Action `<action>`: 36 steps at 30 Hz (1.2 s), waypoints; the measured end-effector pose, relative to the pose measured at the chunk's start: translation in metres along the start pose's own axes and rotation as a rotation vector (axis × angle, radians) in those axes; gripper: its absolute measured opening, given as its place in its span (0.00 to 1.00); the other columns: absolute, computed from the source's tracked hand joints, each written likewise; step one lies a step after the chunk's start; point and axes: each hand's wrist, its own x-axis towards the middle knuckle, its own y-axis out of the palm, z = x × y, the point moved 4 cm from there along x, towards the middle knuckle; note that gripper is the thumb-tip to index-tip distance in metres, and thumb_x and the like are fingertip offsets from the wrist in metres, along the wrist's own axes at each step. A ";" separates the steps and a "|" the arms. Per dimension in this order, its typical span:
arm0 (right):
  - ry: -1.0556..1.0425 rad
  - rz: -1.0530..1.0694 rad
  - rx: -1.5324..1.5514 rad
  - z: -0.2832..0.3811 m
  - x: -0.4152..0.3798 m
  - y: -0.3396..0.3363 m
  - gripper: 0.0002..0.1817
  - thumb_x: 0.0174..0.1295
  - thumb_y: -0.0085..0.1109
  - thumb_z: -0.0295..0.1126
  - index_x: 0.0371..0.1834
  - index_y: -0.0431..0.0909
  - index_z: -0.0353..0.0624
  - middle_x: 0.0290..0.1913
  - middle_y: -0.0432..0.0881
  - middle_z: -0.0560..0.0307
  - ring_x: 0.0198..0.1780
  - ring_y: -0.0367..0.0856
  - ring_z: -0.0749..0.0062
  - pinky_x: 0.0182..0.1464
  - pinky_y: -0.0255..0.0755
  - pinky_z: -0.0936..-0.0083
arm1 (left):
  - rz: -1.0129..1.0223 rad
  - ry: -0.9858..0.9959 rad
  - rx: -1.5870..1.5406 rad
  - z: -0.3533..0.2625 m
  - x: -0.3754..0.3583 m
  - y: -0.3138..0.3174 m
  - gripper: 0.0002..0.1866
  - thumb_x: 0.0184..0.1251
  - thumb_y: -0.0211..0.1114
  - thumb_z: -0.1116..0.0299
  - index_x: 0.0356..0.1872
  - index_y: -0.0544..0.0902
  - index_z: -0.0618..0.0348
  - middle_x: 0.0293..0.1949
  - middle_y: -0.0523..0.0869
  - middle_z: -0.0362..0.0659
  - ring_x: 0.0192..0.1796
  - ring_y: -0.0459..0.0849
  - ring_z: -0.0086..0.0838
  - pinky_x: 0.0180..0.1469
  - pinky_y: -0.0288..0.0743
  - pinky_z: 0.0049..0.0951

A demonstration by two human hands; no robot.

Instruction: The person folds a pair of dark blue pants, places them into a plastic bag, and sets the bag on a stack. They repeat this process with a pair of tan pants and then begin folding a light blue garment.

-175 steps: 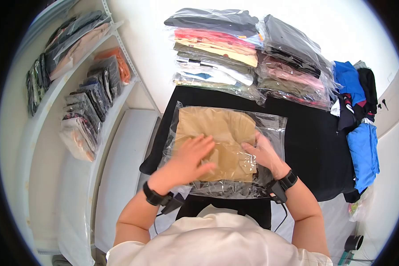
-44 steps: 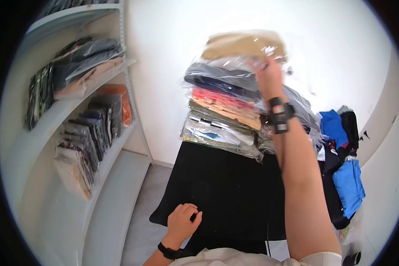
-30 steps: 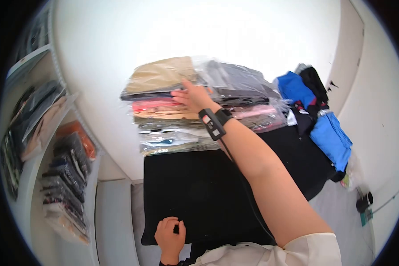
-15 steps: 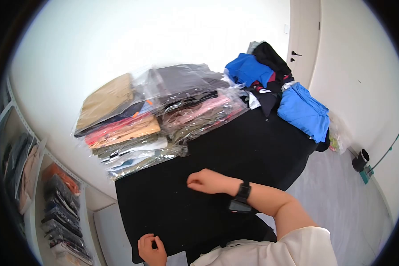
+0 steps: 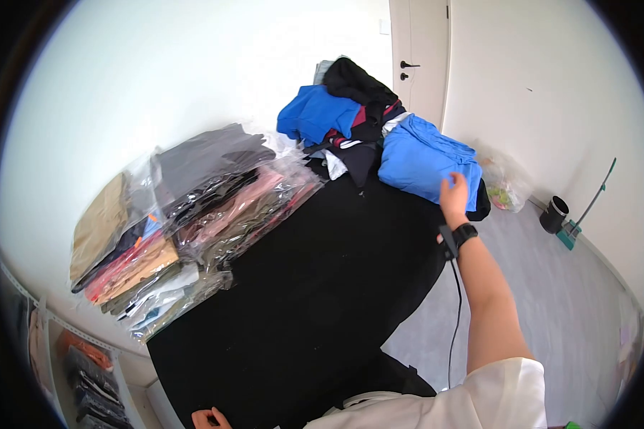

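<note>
My right hand [image 5: 454, 199] reaches out over the near edge of a folded light blue garment [image 5: 426, 159] at the table's far right corner. Its fingers are loosely bent and apart, overlapping the cloth in this view, and hold nothing. On that wrist is a black band with a small device and a cable. My left hand [image 5: 210, 419] rests at the near left edge of the black-covered table [image 5: 293, 307], cut off by the bottom of the picture. Its visible fingers are slightly curled, with the thumb apart and nothing between them.
Clear-bagged folded clothes [image 5: 215, 171] lie in stacks along the wall. A loose heap with a darker blue garment [image 5: 318, 114] sits beside the light blue one. Shelves [image 5: 86, 372] with bagged clothes stand at left. Beyond the table are a plastic bag [image 5: 504, 182], a black bin [image 5: 554, 214] and a door [image 5: 420, 64].
My right hand has moved from over the middle of the table to the light blue garment, its fingers opening out. The view has turned right, and my left hand now sits lower in it.
</note>
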 end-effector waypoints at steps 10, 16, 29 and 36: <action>0.443 0.298 -0.085 -0.102 0.038 0.000 0.16 0.59 0.64 0.40 0.35 0.86 0.36 0.35 0.88 0.41 0.42 0.87 0.50 0.49 0.79 0.61 | -0.029 0.011 0.035 -0.005 0.000 0.001 0.10 0.69 0.67 0.66 0.31 0.82 0.61 0.33 0.82 0.50 0.35 0.82 0.48 0.39 0.78 0.43; -0.042 0.123 0.476 0.039 0.042 0.004 0.09 0.66 0.58 0.30 0.40 0.81 0.33 0.54 0.84 0.38 0.53 0.84 0.50 0.55 0.76 0.65 | -0.019 0.011 0.031 -0.004 -0.001 0.000 0.11 0.69 0.66 0.65 0.31 0.82 0.61 0.33 0.82 0.51 0.35 0.82 0.48 0.39 0.77 0.44; -0.768 1.615 0.951 0.296 -0.190 -0.128 0.09 0.65 0.60 0.27 0.47 0.79 0.37 0.62 0.80 0.45 0.60 0.78 0.47 0.62 0.73 0.60 | 0.065 -0.153 -0.161 0.038 -0.006 0.019 0.04 0.65 0.65 0.75 0.36 0.79 0.63 0.35 0.82 0.43 0.34 0.79 0.29 0.36 0.73 0.29; -0.651 0.886 0.570 0.256 -0.168 -0.136 0.23 0.58 0.68 0.30 0.57 0.76 0.40 0.58 0.81 0.45 0.58 0.78 0.48 0.60 0.73 0.59 | 0.183 -0.095 -0.398 -0.013 0.015 0.017 0.17 0.65 0.67 0.75 0.55 0.78 0.60 0.47 0.84 0.43 0.41 0.81 0.26 0.43 0.75 0.25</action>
